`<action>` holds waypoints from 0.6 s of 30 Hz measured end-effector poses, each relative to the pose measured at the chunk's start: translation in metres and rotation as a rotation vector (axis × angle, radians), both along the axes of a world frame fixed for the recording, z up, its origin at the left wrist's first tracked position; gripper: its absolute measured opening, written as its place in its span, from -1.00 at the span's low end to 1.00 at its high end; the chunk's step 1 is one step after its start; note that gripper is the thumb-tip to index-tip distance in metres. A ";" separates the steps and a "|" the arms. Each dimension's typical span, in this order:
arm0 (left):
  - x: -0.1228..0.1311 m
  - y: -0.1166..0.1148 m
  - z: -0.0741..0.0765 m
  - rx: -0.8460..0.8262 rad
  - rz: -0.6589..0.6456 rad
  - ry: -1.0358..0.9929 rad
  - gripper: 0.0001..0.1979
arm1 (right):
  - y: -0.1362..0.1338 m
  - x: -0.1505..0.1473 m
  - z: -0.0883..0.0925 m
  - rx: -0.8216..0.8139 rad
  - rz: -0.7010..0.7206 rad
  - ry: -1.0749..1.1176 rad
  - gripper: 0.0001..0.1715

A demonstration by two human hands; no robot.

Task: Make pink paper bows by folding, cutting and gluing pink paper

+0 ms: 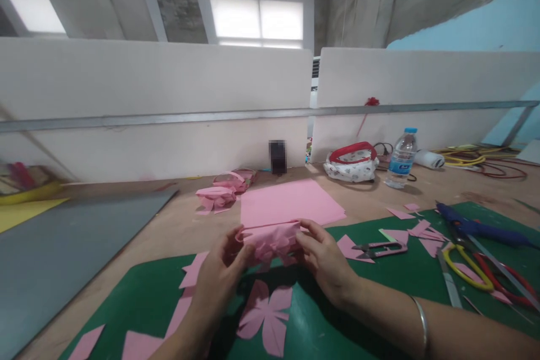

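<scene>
Between my two hands is a folded pink paper piece with petal-like cuts along its lower edge. My left hand grips its left end, thumb in front and fingers behind. At the right end, my right hand pinches it the same way. Just below lies a flat pink paper flower on the green cutting mat. Beyond the held piece rests a pink paper sheet, with pink folded paper pieces to its left.
On the right are thread snips, yellow-handled scissors, a blue glue gun and pink scraps. A water bottle and a white pouch stand near the back panel. A grey board lies at left.
</scene>
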State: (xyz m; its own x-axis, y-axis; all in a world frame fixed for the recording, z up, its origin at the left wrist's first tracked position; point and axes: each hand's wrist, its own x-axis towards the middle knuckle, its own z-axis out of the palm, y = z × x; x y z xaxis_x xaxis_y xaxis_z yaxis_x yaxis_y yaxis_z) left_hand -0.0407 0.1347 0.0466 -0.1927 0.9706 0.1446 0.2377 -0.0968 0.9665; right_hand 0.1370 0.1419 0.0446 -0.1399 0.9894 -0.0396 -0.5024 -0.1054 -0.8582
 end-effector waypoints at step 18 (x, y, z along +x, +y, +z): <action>-0.126 0.091 0.040 -0.025 0.244 0.015 -0.66 | 0.014 0.000 -0.040 0.124 0.006 -0.409 -0.62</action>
State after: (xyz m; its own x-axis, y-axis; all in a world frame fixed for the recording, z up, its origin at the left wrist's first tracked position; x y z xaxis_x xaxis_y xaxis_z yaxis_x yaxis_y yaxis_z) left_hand -0.1670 0.2259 0.0864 -0.4203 0.8987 0.1254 0.2653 -0.0105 0.9641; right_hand 0.1371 0.1558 0.0049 -0.1429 0.9894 0.0260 -0.1180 0.0090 -0.9930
